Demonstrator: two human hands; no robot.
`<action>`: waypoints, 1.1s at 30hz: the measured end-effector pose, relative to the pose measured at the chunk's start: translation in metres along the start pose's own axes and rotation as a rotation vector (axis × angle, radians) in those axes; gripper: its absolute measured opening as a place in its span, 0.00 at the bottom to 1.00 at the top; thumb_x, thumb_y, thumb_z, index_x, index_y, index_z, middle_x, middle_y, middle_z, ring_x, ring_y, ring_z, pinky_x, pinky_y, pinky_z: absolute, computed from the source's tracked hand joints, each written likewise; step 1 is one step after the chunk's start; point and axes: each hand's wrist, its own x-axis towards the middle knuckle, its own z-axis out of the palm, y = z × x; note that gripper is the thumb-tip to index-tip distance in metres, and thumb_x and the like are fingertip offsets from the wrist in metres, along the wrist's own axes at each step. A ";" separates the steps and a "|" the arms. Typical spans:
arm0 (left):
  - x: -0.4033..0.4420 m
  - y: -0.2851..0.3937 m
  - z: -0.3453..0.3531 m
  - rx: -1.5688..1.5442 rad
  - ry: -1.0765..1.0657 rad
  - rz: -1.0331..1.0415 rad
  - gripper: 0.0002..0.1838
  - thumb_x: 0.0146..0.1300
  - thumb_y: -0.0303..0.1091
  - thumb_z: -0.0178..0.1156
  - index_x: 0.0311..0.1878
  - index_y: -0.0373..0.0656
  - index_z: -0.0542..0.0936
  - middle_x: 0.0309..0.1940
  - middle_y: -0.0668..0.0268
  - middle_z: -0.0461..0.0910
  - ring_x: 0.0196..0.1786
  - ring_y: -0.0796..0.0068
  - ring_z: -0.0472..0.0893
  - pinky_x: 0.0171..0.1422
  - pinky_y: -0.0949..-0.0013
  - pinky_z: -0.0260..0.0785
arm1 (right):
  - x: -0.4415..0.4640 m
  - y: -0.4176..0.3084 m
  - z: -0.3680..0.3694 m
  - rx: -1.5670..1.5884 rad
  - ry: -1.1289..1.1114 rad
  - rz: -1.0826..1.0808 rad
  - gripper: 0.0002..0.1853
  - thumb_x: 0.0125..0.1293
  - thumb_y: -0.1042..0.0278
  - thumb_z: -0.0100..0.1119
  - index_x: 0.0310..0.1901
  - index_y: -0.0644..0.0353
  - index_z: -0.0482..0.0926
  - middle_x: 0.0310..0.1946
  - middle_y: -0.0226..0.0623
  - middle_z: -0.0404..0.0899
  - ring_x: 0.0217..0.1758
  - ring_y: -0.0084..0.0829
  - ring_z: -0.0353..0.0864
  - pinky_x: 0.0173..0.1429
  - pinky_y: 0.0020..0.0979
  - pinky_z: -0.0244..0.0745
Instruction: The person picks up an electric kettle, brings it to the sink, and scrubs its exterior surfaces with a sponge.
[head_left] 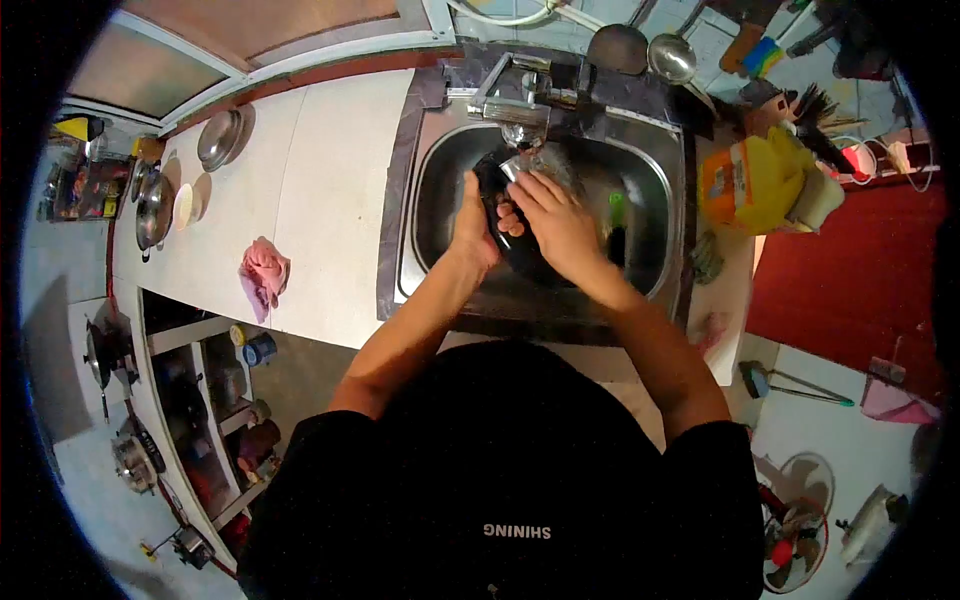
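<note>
A glossy black dish [490, 178] is held tilted over the sink, below the running faucet [522, 115]. Its exact kind is hard to make out, since both hands cover much of it. My left hand [473, 228] grips it from the left side, thumb up along the edge and fingertips curled round it. Across the dish's face lies my right hand [555, 222], with its fingers stretched out and pressed to the surface. Water splashes beside the right fingers. Right of that hand, a bright green item [616, 210] and something dark lie in the steel sink [655, 190].
A pink cloth [264, 272] lies on the white counter [330, 190], with metal pots [220, 138] farther left. Behind the sink hang a ladle [671, 60] and other utensils. A yellow plastic container [760, 180] stands at the right. Open shelves [205, 400] are below left.
</note>
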 end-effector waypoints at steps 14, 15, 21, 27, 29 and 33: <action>0.042 0.008 0.025 -0.282 0.147 -0.003 0.29 0.71 0.56 0.30 0.35 0.39 0.69 0.24 0.61 0.70 0.28 0.66 0.68 0.38 0.62 0.65 | 0.111 0.150 0.008 0.008 0.024 0.857 0.30 0.63 0.38 0.44 0.43 0.60 0.79 0.42 0.50 0.79 0.47 0.54 0.75 0.50 0.45 0.69; 0.048 0.011 0.022 -0.307 0.112 -0.018 0.29 0.71 0.56 0.32 0.40 0.37 0.71 0.30 0.58 0.73 0.32 0.62 0.71 0.42 0.58 0.68 | 0.120 0.157 0.009 0.003 -0.113 0.861 0.33 0.60 0.33 0.43 0.43 0.59 0.80 0.44 0.51 0.79 0.50 0.52 0.77 0.52 0.51 0.69; 0.099 0.021 0.005 -0.274 0.114 0.135 0.21 0.71 0.45 0.39 0.52 0.39 0.73 0.49 0.58 0.76 0.49 0.60 0.75 0.56 0.56 0.67 | 0.130 0.152 0.014 -0.002 -0.268 0.972 0.28 0.62 0.40 0.45 0.38 0.60 0.82 0.42 0.52 0.79 0.46 0.54 0.77 0.49 0.51 0.71; 0.140 0.015 -0.022 -0.275 0.081 0.106 0.19 0.70 0.47 0.42 0.51 0.44 0.74 0.51 0.63 0.76 0.52 0.64 0.73 0.64 0.59 0.58 | 0.101 0.178 0.039 0.215 -0.189 0.843 0.20 0.63 0.50 0.52 0.37 0.61 0.80 0.39 0.46 0.80 0.41 0.44 0.80 0.45 0.41 0.73; 0.106 0.016 0.005 -0.296 0.094 0.055 0.19 0.70 0.42 0.40 0.51 0.39 0.73 0.45 0.56 0.77 0.50 0.58 0.75 0.60 0.55 0.66 | 0.076 0.159 0.033 0.406 0.079 0.747 0.14 0.61 0.58 0.57 0.37 0.62 0.79 0.37 0.42 0.80 0.39 0.40 0.80 0.45 0.38 0.73; 0.072 0.010 0.031 -0.295 0.078 0.061 0.24 0.71 0.48 0.35 0.51 0.37 0.72 0.40 0.52 0.77 0.46 0.54 0.76 0.53 0.53 0.71 | 0.026 0.060 -0.016 0.627 0.248 0.442 0.10 0.52 0.73 0.66 0.36 0.60 0.77 0.34 0.40 0.76 0.38 0.39 0.76 0.45 0.35 0.71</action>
